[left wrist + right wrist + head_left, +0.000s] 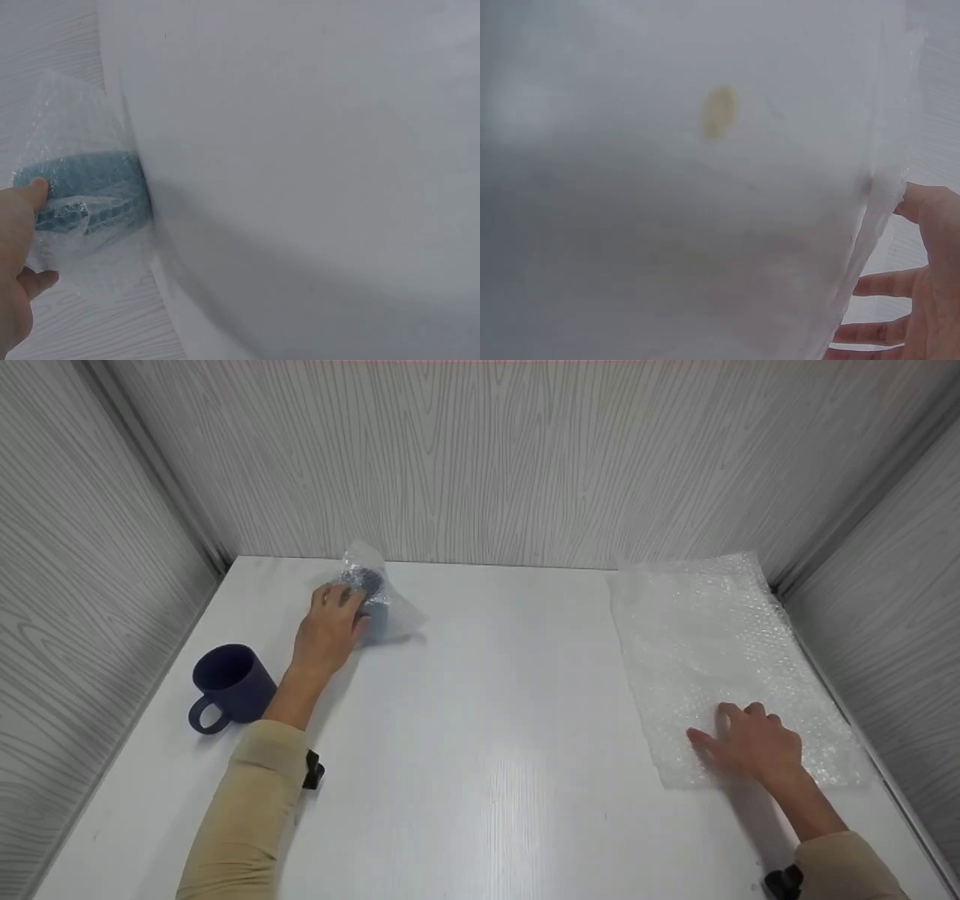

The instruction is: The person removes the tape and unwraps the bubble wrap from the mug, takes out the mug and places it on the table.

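Left hand [328,628] on wrapped cup [373,598] near back edge, right hand [750,741] on bubble wrap [712,645]

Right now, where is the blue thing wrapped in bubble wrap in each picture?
Head: the wrapped blue thing sits far left on the white table, under the left hand.
Left wrist: wrapped blue thing at the left edge, the thumb touching it.
Right wrist: not in it.
Shared landmark: the white table.

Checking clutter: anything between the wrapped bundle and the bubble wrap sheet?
Nothing: bare white table between wrapped bundle and bubble wrap sheet, per head view.
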`<state>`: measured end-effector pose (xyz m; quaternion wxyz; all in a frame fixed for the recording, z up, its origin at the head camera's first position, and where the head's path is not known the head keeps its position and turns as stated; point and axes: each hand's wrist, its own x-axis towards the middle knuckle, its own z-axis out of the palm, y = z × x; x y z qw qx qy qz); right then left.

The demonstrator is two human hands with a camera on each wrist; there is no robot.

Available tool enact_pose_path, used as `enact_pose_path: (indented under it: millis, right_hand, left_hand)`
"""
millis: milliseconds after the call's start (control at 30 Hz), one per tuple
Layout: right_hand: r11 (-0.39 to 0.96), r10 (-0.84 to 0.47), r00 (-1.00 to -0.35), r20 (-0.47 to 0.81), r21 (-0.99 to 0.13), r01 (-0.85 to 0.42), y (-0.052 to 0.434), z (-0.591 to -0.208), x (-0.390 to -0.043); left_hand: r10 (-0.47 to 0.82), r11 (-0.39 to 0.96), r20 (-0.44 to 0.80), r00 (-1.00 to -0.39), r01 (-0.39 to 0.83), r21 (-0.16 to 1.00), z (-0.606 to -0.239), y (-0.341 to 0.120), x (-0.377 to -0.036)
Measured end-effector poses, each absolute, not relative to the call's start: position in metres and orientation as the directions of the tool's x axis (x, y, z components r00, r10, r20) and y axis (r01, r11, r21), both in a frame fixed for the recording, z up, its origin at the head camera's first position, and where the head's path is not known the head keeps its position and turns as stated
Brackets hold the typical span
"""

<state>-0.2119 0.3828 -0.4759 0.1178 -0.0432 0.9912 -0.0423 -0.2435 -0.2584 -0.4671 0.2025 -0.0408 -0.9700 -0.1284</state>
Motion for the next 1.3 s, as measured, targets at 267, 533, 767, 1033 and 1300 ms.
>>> enact_pose_path:
  millis: [267, 533, 767, 1033, 1300]
  right_hand:
    - [0.993, -0.086, -0.964, -0.25, -0.104, -0.062, 0.386, -0.473, -0.213]
    - [0.99, -0.079, -0.981, -0.178, -0.125, -0.057, 0.379, -0.472, -0.212]
    - [0.983, -0.086, -0.992, -0.097, -0.168, -0.069, 0.368, -0.471, -0.212]
    - [0.972, -0.121, -0.992, 0.021, -0.201, -0.122, 0.348, -0.471, -0.211]
    - [0.951, -0.156, -0.984, 0.082, -0.255, -0.172, 0.324, -0.467, -0.211]
  left_hand:
    - [0.047, 0.969, 0.405, -0.913, 0.14, 0.203, -0.465, -0.257, -0.242]
    - [0.06, 0.968, 0.42, -0.906, 0.156, 0.198, -0.464, -0.255, -0.239]
    - [0.083, 0.96, 0.446, -0.891, 0.191, 0.204, -0.463, -0.251, -0.236]
    - [0.101, 0.966, 0.439, -0.893, 0.194, 0.173, -0.461, -0.244, -0.231]
    - [0.122, 0.966, 0.44, -0.889, 0.209, 0.153, -0.46, -0.236, -0.224]
